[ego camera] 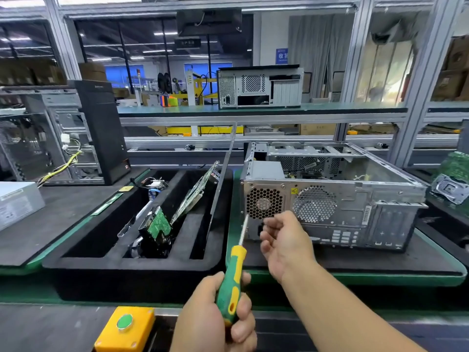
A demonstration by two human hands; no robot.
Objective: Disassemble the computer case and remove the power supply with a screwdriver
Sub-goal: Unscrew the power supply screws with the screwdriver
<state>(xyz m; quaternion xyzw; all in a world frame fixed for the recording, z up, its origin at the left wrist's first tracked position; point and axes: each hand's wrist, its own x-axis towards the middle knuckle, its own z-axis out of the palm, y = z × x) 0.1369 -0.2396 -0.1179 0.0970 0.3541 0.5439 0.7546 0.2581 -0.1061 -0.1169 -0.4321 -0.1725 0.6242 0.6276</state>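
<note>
A silver computer case (355, 214) lies on its side on the black mat, open on top, with its rear facing me. The power supply (264, 203) sits in its left end behind a honeycomb fan grille. My left hand (215, 316) grips the green and yellow handle of a screwdriver (234, 275). Its shaft points up and its tip is at the lower left corner of the power supply's rear plate. My right hand (284, 242) hovers in front of the power supply just right of the shaft. Its fingers are loosely curled, and I see nothing in them.
A black foam tray (76, 260) left of the case holds circuit boards and a drive, and a metal side panel (223, 174) leans in it. A yellow box with a green button (125, 326) is near me. Another open case (63, 138) and a grey unit (15, 201) stand at the left.
</note>
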